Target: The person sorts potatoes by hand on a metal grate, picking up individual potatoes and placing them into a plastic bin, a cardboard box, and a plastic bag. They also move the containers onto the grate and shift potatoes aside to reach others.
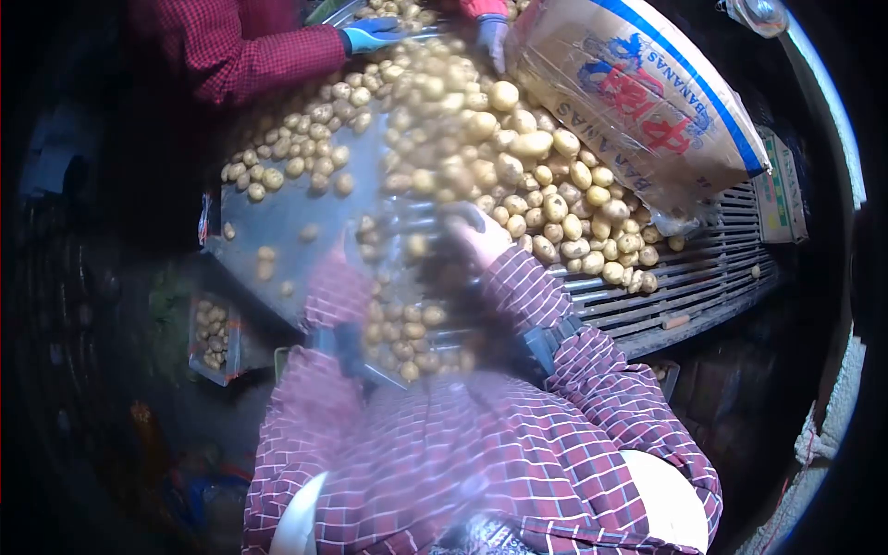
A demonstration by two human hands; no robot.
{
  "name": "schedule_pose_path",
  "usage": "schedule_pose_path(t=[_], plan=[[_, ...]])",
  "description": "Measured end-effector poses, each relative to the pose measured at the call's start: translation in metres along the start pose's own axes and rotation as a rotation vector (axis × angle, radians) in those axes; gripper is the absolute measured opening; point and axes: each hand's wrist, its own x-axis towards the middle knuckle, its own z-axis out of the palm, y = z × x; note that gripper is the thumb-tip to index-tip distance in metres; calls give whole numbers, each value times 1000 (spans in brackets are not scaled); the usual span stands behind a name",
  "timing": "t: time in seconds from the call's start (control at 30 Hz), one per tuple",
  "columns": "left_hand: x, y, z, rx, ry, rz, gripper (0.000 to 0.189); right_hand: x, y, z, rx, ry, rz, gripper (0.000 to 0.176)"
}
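My left hand (346, 248), smeared by blur, is over the metal sheet (277, 227) beside a few potatoes; its fingers do not show clearly. Near the edge of the large potato pile (555, 199) is my right hand (476, 233), with something dark grey over its finger area. Whether it grips a potato is hidden by blur. Between my forearms lie more small potatoes (407, 333). Loose potatoes (310, 148) are scattered on the sheet to the upper left.
A banana carton (638, 102) is tipped at the upper right above the slatted rack (712, 240). Across from me are a person's blue-gloved hand (373, 33) and another gloved hand (494, 39). A crate (215, 338) of potatoes stands low on the left.
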Motion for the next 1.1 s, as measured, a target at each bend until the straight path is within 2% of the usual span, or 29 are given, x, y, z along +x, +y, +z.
schedule_pose_path(t=[0.07, 0.13, 0.2, 0.23, 0.33, 0.37, 0.4, 0.43, 0.47, 0.5, 0.53, 0.6, 0.63, 0.67, 0.73, 0.77, 0.8, 0.83, 0.9, 0.97, 1.0, 1.03, 1.07, 1.1], plan=[[-33, -23, -3, -340, -126, -58, 45, -2, -10, 33, -167, 95, -165, 32], [-52, -46, -1, -537, -238, -54, 44, 25, 28, 66, -670, -11, -804, 37], [-59, -58, 0, -649, -337, -14, 43, -15, -24, 89, -1013, -214, -547, 45], [-60, -62, -1, -699, -380, 13, 43, -18, -24, 93, -1035, -282, -542, 54], [-61, -63, -10, -791, -474, 134, 42, -18, -22, 106, -529, -418, -388, 61], [-64, -57, -15, -812, -444, 189, 42, -24, -26, 108, -394, -390, -334, 67], [-71, -51, -25, -832, -341, 243, 42, -29, -34, 108, -458, -311, -342, 63], [-93, -30, -29, -875, -179, 268, 40, -15, -10, 105, -411, -300, -342, 60], [-114, -9, -33, -901, -14, 294, 40, -31, -36, 104, -391, -269, -300, 58], [-119, 12, -55, -941, -3, 374, 42, -24, -19, 94, -392, -298, -282, 57], [-125, 31, -73, -975, -3, 437, 43, -25, -15, 85, -491, -292, -359, 60], [-160, 77, -109, -1137, 138, 548, 40, -23, 23, 61, -435, -251, -317, 60], [-169, 98, -134, -1127, 189, 596, 38, -32, 29, 54, -320, -247, -209, 59], [-179, 114, -160, -1059, 255, 663, 37, -41, 35, 45, -201, -226, -98, 58], [-193, 143, -211, -735, 497, 728, 39, -53, 54, 28, -205, -155, -132, 52], [-198, 146, -235, -395, 735, 715, 42, -60, 63, 17, -216, -153, -46, 51], [-201, 144, -249, 113, 1045, 594, 45, -62, 66, 6, -216, -140, 27, 51], [-209, 137, -246, 630, 1314, 376, 49, -70, 62, -4, -314, -83, 3, 51], [-213, 118, -229, 985, 1239, 268, 59, -86, 52, -35, -394, -54, -1, 52], [-204, 108, -194, 1016, 891, 489, 73, -104, 30, -62, -451, 19, 43, 52], [-198, 103, -174, 963, 668, 613, 82, -109, 33, -84, -527, 73, -7, 61], [-192, 98, -154, 892, 437, 700, 91, -123, 6, -91, -605, 105, -12, 68], [-192, 112, -128, 1039, 361, 745, 97, -144, -34, -96, -686, 139, -21, 75], [-197, 129, -92, 1154, 271, 859, 101, -160, -61, -102, -746, 208, -153, 82]])
